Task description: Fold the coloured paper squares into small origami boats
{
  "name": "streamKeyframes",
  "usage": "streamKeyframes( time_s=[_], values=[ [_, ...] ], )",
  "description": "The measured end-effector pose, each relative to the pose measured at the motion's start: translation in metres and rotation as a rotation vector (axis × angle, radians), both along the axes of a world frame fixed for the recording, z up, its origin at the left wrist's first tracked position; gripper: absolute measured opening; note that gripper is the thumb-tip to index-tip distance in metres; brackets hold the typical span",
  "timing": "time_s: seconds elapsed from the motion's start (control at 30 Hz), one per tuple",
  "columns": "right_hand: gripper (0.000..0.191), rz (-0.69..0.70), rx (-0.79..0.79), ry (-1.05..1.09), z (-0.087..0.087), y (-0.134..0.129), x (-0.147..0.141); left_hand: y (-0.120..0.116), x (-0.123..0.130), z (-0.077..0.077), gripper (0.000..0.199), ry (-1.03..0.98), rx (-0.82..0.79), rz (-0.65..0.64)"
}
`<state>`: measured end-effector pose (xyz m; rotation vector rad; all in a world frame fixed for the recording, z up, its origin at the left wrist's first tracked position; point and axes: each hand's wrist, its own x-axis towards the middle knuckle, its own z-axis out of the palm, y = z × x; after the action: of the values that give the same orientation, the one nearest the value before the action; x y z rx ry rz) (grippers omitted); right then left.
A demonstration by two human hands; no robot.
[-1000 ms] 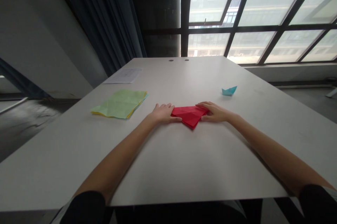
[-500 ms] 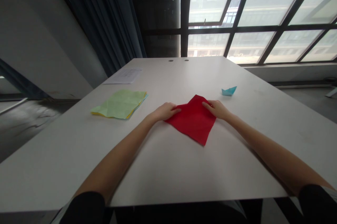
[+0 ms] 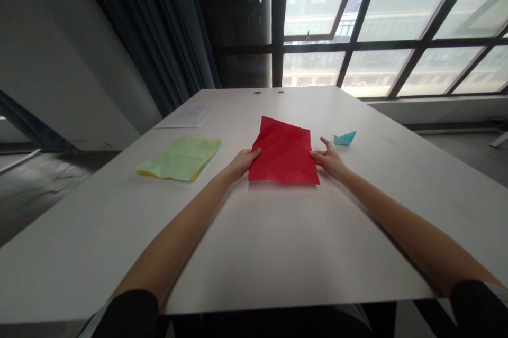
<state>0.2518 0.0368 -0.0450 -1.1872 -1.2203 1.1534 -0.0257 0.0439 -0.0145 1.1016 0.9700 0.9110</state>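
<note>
Hands [image 3: 241, 163] [image 3: 331, 161] hold red paper [image 3: 283, 154]; printed sheet [image 3: 186, 117] is illegible.

Daylit, dark-framed windows [image 3: 384, 15] stand beyond a white table [image 3: 278, 253], a dark blue curtain [image 3: 159, 26] hanging leftward.

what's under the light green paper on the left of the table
A yellow sheet shows along its near and right edges, and a light blue sheet peeks out at the right. The light green paper covers the rest, so further layers can't be told.
</note>
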Motion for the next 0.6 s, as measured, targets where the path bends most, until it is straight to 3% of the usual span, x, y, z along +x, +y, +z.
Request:
streamKeyframes(
  time_s=[0.1, 0.27, 0.37, 0.47, 0.6],
  values=[
    [0.087, 0.040, 0.088, 0.043, 0.0052, -0.0052, -0.0022, 0.0001, 0.0018, -0.0009, 0.029, -0.059, -0.065, 0.047],
    [0.050, 0.075, 0.121, 0.065, 0.0085, -0.0061, -0.0034, 0.0018, 0.0042, -0.0043, 0.027, -0.085, -0.034, 0.104],
    [0.030, 0.068, 0.106, 0.018, 0.0051, -0.0030, -0.0034, 0.0008, 0.0046, -0.0051, 0.054, -0.050, 0.087, 0.166],
    [0.027, 0.113, 0.064, 0.004, 0.0014, -0.0012, -0.0030, -0.0010, 0.0040, -0.0045, 0.075, -0.019, 0.181, 0.190],
    [0.037, 0.221, 0.002, -0.031, 0.0012, -0.0043, -0.0038, 0.0000, 0.0024, -0.0050, 0.060, 0.017, 0.226, 0.167]
  ],
)
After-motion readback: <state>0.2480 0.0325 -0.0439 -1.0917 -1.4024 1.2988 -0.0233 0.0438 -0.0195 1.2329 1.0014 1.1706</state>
